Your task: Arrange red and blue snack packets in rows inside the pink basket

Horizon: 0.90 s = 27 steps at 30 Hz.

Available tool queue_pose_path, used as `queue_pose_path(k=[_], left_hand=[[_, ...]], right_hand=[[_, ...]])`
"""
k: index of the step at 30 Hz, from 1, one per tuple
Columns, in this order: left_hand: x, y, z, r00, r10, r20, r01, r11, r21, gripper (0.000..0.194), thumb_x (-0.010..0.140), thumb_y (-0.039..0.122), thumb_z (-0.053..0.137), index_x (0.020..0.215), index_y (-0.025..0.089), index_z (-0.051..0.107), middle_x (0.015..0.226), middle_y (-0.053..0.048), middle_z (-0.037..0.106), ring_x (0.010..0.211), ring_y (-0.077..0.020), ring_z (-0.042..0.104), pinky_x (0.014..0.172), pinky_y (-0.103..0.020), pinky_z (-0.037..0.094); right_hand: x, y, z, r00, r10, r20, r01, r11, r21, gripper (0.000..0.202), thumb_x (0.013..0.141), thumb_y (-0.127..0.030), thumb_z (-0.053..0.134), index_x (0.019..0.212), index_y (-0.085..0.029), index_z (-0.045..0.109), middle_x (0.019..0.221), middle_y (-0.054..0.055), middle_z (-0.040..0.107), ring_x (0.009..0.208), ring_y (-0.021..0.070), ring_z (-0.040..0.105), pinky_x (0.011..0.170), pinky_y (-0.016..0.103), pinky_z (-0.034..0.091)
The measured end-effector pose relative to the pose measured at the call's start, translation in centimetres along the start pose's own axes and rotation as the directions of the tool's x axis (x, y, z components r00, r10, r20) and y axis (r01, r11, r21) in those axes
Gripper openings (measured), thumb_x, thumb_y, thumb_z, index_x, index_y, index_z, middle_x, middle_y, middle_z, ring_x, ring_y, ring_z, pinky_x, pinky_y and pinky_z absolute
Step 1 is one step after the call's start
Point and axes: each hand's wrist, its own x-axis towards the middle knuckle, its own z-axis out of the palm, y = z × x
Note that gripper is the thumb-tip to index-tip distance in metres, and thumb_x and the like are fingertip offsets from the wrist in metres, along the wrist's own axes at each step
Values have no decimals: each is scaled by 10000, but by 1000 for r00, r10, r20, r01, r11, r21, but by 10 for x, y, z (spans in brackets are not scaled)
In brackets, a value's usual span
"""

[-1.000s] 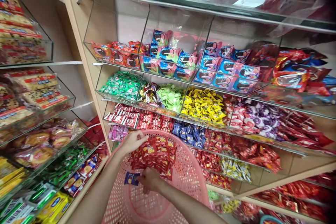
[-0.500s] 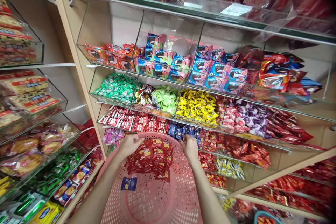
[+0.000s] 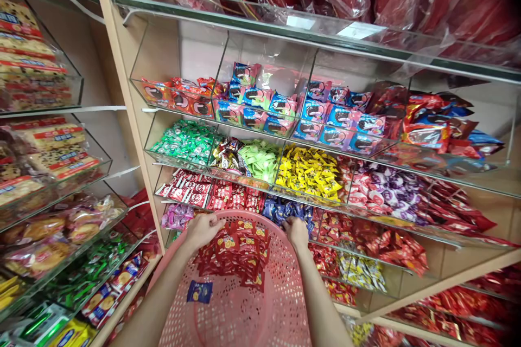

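A pink perforated plastic basket (image 3: 280, 287) is tilted in front of me, its far rim up against the shelf. My left hand (image 3: 204, 230) is closed on the rim at the upper left, fingers curled inward. Inside the basket lie many small red packets (image 3: 232, 252), bunched near the far wall, and one dark blue packet (image 3: 199, 291) further down. My right hand (image 3: 297, 232) is by the right rim, beside dark blue packets (image 3: 280, 208) in a shelf bin. Its fingers are curled together; whatever they hold is hidden.
Clear shelf bins hold green-wrapped sweets (image 3: 183, 141), yellow packets (image 3: 309, 171) and blue cookie packets (image 3: 342, 116). A glass shelf edge (image 3: 285, 24) runs above. Wooden upright (image 3: 122, 70) separates the left shelves of wrapped pastries (image 3: 61, 146). Red packets (image 3: 402, 249) fill bins at right.
The shelves have shifted slightly down and right in view. Both hands and the basket sit a little lower; their hold looks the same, and the packets in the basket keep their arrangement.
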Motion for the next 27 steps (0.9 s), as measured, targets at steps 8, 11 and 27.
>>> queue_pose_path(k=[8,11,27], left_hand=[[0,-1,-5,998,23,53,-11,977,-214,408,689,560,483,541,190,568,535,26,552,584,-133,500,583,-215,338],[-1,-2,-12,982,128,136,-68,923,-378,414,714,563,459,653,195,640,674,0,635,695,-161,551,668,-241,396],[1,-15,-8,948,307,85,-225,834,-504,247,748,400,548,717,172,637,922,-45,626,877,-151,556,825,-267,412]], right_hand=[[-20,-34,-26,979,-200,-38,181,774,607,403,738,-521,488,670,-137,590,605,14,531,538,107,418,530,217,320],[-43,-64,-23,918,-339,206,44,603,796,419,677,-563,549,628,-147,563,547,-26,481,507,85,374,506,203,298],[-84,-106,22,791,-426,440,-205,493,846,376,600,-517,657,589,-155,553,508,-46,496,477,71,387,509,208,281]])
